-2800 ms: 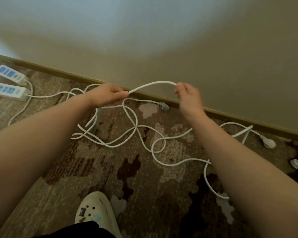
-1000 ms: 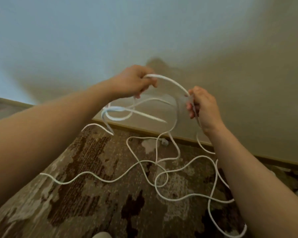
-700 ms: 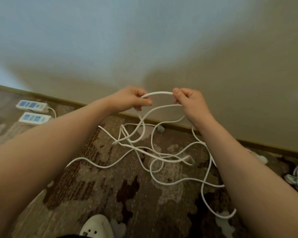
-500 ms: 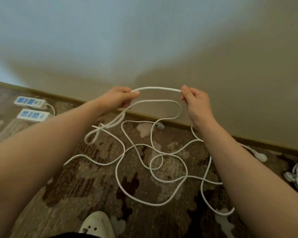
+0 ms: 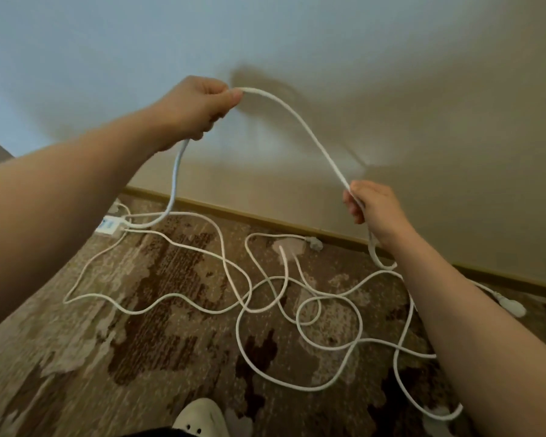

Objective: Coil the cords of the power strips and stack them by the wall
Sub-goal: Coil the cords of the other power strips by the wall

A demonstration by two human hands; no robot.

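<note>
A long white cord (image 5: 300,121) arcs through the air between both hands. My left hand (image 5: 193,105) is raised high in front of the wall and closed on the cord. Lower and to the right, my right hand (image 5: 372,206) pinches the same cord. From my left hand the cord drops to a white power strip (image 5: 109,224), mostly hidden behind my left forearm. More white cord (image 5: 265,298) lies in tangled loops on the carpet. Two plugs are in sight, one (image 5: 316,242) by the baseboard and another (image 5: 511,305) at the right.
A patterned brown carpet (image 5: 158,342) covers the floor up to the baseboard (image 5: 265,219) of a plain wall (image 5: 391,74). My white shoe (image 5: 199,417) shows at the bottom edge, close to the nearest cord loop.
My left hand has risen and my right hand has dropped and moved right, stretching the cord between them into a long arc. The view has shifted; the power strips are now mostly hidden.
</note>
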